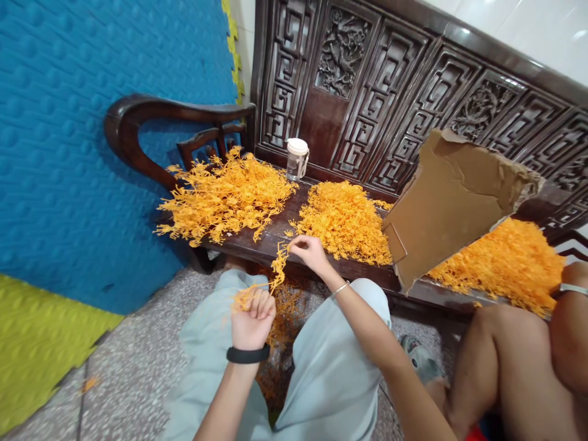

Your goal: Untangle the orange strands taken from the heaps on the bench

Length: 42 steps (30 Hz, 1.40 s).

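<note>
My left hand point(254, 313), with a black wristband, is closed over my lap, fingers curled round some orange plastic pieces that are partly blurred. Slightly higher and to the right, my right hand point(310, 253) pinches the top of a dangling orange plastic strand point(278, 269) of small branching shapes. The strand's lower end hangs close to the left hand; whether they are joined I cannot tell. Just beyond the right hand, a heap of loose orange pieces point(344, 220) lies on the dark wooden bench point(271, 236). A bushier heap of branching orange pieces point(225, 199) is at the bench's left end.
A lidded clear cup point(297, 160) stands against the carved backrest point(312, 110). A cardboard sheet point(450, 202) leans between the middle heap and another orange heap point(509, 263). Another person's leg point(523, 355) is at the right. Orange scraps point(285, 312) lie below, between my knees.
</note>
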Available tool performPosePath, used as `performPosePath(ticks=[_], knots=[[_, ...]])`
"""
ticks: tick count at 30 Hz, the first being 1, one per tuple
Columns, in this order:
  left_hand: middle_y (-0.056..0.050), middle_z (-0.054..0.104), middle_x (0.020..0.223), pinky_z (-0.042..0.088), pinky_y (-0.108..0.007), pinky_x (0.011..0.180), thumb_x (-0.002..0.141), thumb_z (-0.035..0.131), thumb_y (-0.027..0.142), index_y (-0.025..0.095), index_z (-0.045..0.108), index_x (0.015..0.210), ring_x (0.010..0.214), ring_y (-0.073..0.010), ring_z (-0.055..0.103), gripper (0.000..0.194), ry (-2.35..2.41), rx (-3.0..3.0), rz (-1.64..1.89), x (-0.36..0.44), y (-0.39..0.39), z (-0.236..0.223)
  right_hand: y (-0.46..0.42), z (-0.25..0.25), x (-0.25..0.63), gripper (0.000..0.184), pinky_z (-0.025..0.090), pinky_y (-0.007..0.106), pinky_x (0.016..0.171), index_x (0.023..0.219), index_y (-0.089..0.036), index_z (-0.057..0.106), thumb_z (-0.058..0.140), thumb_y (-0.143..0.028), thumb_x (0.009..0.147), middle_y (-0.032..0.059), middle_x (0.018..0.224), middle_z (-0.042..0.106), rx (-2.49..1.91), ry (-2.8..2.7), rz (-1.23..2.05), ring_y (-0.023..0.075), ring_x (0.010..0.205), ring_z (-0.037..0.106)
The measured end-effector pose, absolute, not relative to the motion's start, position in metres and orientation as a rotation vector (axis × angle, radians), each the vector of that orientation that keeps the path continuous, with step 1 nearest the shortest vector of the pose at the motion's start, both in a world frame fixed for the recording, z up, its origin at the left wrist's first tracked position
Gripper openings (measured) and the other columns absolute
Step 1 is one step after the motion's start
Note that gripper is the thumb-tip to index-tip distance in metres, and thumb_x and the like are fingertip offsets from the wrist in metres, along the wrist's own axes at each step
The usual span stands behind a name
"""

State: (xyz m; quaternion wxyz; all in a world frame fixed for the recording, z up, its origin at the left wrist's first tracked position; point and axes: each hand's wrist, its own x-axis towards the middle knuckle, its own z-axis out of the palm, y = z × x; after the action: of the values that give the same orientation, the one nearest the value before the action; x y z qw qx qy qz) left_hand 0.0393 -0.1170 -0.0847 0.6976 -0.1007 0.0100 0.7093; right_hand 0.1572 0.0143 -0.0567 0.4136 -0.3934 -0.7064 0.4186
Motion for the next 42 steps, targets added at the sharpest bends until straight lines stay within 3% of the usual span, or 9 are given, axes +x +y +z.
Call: performPosePath(ticks=[5,20,26,29,34,37,42], knots=[[0.006,0.006,0.042,0.019,-0.019,0.030,0.077,0.039,0.013,0.019,0.015,0.051,0.031,-0.0075,0.016,0.036,0.033,-0.186,1.549,0.050,-0.118,-0.081,0.008,-0.053,0.157,0.009,0.037,0.021,0.060,0.059,-0.015,0.057,0.051,-0.018,0.065,-0.0009,0.061,0.056,-1.140,-1.755,0.719,0.0093,0.059,0.047],[0.007,0.005,0.041,0.016,-0.019,0.028,0.080,0.035,0.014,0.020,0.015,0.049,0.029,-0.0073,0.011,0.037,0.030,-0.232,1.525,0.058,-0.122,-0.078,0.029,-0.041,0.183,0.016,0.038,0.025,0.068,0.068,-0.015,0.057,0.048,-0.028,0.070,0.0015,0.068,0.055,-1.183,-1.382,0.637,0.0120,0.067,0.048],[0.007,0.006,0.041,0.019,-0.018,0.028,0.082,0.031,0.015,0.020,0.015,0.049,0.029,-0.0075,0.014,0.036,0.088,-0.276,1.520,0.053,-0.122,-0.083,0.043,-0.026,0.227,0.022,0.041,0.023,0.066,0.076,-0.014,0.061,0.055,-0.034,0.071,0.0019,0.069,0.057,-0.927,-1.406,1.070,0.0101,0.065,0.051],[0.007,0.005,0.041,0.019,-0.018,0.028,0.081,0.032,0.012,0.020,0.015,0.048,0.028,-0.0072,0.016,0.037,0.055,-0.234,1.617,0.044,-0.117,-0.085,0.029,-0.029,0.218,0.028,0.042,0.025,0.072,0.087,-0.014,0.062,0.051,-0.037,0.076,0.0058,0.083,0.061,-0.861,-1.744,1.450,0.0119,0.076,0.055],[0.007,0.003,0.040,0.019,-0.019,0.028,0.078,0.035,0.011,0.020,0.013,0.048,0.028,-0.0075,0.016,0.039,0.025,-0.202,1.654,0.027,-0.113,-0.089,0.014,-0.037,0.188,0.038,0.041,0.026,0.080,0.110,-0.016,0.054,0.057,-0.027,0.073,0.0083,0.106,0.057,-0.555,-2.115,1.963,0.0141,0.095,0.053],[0.007,0.004,0.039,0.019,-0.019,0.028,0.077,0.037,0.010,0.019,0.013,0.048,0.028,-0.0074,0.016,0.039,0.019,-0.169,1.688,0.020,-0.114,-0.089,0.011,-0.045,0.176,0.041,0.042,0.022,0.076,0.111,-0.016,0.053,0.058,-0.024,0.071,0.0075,0.108,0.056,-0.485,-2.173,2.068,0.0129,0.094,0.053],[0.007,0.004,0.040,0.019,-0.018,0.028,0.076,0.037,0.008,0.019,0.012,0.049,0.028,-0.0072,0.016,0.038,0.020,-0.205,1.701,0.014,-0.115,-0.089,0.009,-0.059,0.166,0.031,0.043,0.021,0.075,0.097,-0.014,0.061,0.063,-0.024,0.067,0.0038,0.092,0.061,-0.563,-2.254,2.036,0.0110,0.082,0.056]])
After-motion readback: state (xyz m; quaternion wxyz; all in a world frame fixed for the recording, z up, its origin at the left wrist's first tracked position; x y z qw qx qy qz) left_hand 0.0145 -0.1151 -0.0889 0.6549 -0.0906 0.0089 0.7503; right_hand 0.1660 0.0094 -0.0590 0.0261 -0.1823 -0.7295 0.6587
